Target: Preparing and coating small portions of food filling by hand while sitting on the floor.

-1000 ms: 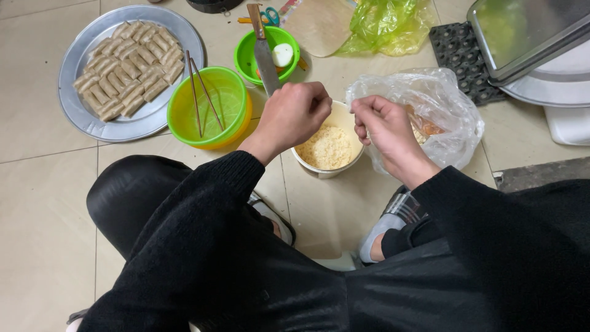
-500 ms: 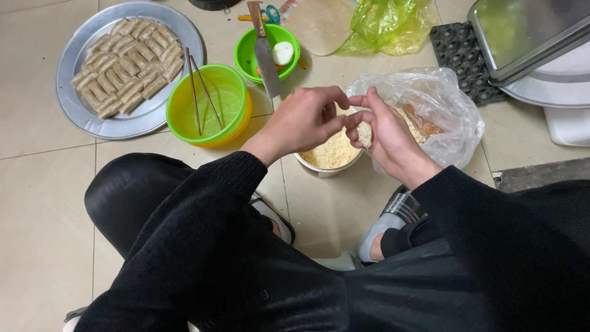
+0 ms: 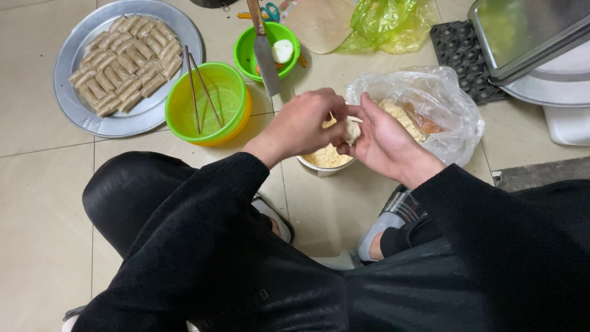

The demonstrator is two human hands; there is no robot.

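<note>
My left hand [image 3: 304, 126] and my right hand [image 3: 381, 138] meet above a white bowl [image 3: 322, 167] of yellowish crumbs. Between their fingertips they pinch a small pale roll of food [image 3: 351, 130]. Both arms wear black sleeves. Just right of my right hand lies a clear plastic bag [image 3: 442, 104] with more crumb-coated food in it. To the far left a round metal tray [image 3: 80, 110] carries several finished pale rolls [image 3: 126, 64] in rows.
A large green bowl [image 3: 215, 123] with two chopsticks [image 3: 200, 89] stands left of my hands. Behind it a small green bowl [image 3: 249, 58] holds a knife [image 3: 264, 52] and a white piece. A yellow-green bag [image 3: 393, 21], a black mat [image 3: 458, 58] and a metal tray [image 3: 528, 34] lie at the back right.
My hands rose from the crumb bowl and came together. The small roll, earlier down in the crumbs, is now held up between both hands.
</note>
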